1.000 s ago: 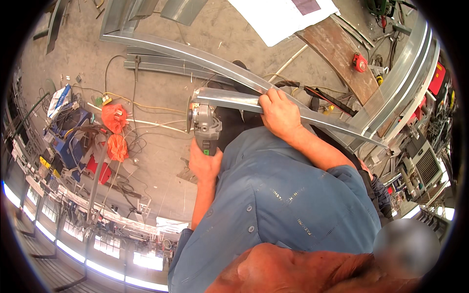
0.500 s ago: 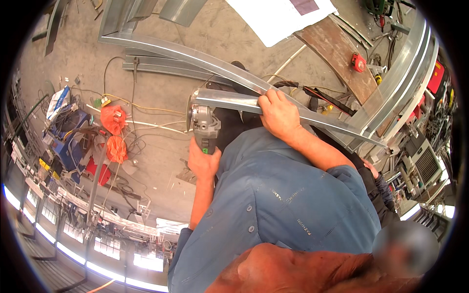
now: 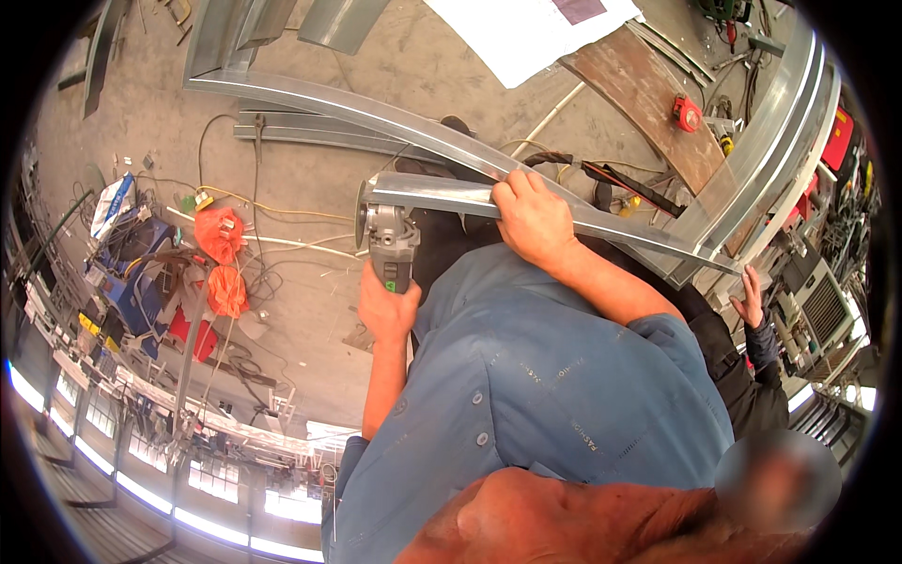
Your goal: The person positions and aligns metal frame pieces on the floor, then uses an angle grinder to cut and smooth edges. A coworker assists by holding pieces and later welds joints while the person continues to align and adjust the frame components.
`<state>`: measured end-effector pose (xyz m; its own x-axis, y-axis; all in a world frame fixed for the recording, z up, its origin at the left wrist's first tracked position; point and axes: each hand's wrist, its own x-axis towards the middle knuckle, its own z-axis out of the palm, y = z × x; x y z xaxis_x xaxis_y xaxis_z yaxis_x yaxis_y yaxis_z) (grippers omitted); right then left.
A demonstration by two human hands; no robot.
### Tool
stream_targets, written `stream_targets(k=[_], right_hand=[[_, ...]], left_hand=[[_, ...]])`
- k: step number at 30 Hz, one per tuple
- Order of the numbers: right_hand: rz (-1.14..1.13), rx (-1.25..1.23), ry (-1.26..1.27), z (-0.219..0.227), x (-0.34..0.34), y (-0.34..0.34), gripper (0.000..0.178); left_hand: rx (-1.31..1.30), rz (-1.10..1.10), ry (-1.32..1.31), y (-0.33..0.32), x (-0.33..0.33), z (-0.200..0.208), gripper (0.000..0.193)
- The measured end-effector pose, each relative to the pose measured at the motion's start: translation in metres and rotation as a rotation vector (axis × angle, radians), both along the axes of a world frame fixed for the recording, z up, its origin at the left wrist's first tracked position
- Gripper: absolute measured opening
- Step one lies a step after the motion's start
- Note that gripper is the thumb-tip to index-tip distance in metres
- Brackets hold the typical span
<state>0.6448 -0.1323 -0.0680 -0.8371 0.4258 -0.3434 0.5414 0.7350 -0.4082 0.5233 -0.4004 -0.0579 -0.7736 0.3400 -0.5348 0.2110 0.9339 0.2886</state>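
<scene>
My left hand (image 3: 385, 310) is wrapped round the body of an angle grinder (image 3: 393, 242), whose disc (image 3: 361, 214) stands on edge at the left end of a grey metal profile (image 3: 432, 194). Whether the disc touches the metal I cannot tell. My right hand (image 3: 537, 218) grips that profile near its middle, fingers curled over the top edge. From there the profile slants down to the right, to the corner of a larger metal frame (image 3: 348, 111). Beside that corner is a co-worker's raised hand (image 3: 751, 299), fingers spread.
A red tape measure (image 3: 687, 114) lies on a brown board (image 3: 648, 103) at the far right, next to a white sheet (image 3: 526, 42). Cables, orange bags (image 3: 221, 235) and a blue machine (image 3: 132, 282) are on the floor at left. More metal profiles (image 3: 319, 130) lie beyond the frame.
The co-worker's hand has come up beside the frame's right corner. My hands and the grinder have barely shifted, with the grinder still at the profile's left end.
</scene>
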Motion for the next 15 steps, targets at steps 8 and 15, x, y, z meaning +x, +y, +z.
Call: stream_targets(k=[8, 15], right_hand=[[-0.001, -0.03, -0.033, 0.0002, 0.0008, 0.0003, 0.031], [-0.001, -0.023, -0.017, 0.0007, 0.0007, 0.0005, 0.031]], left_hand=[[0.049, -0.062, 0.043, 0.0015, -0.0054, -0.003, 0.076], [0.047, -0.061, 0.031, -0.0013, -0.0078, -0.0052, 0.08]])
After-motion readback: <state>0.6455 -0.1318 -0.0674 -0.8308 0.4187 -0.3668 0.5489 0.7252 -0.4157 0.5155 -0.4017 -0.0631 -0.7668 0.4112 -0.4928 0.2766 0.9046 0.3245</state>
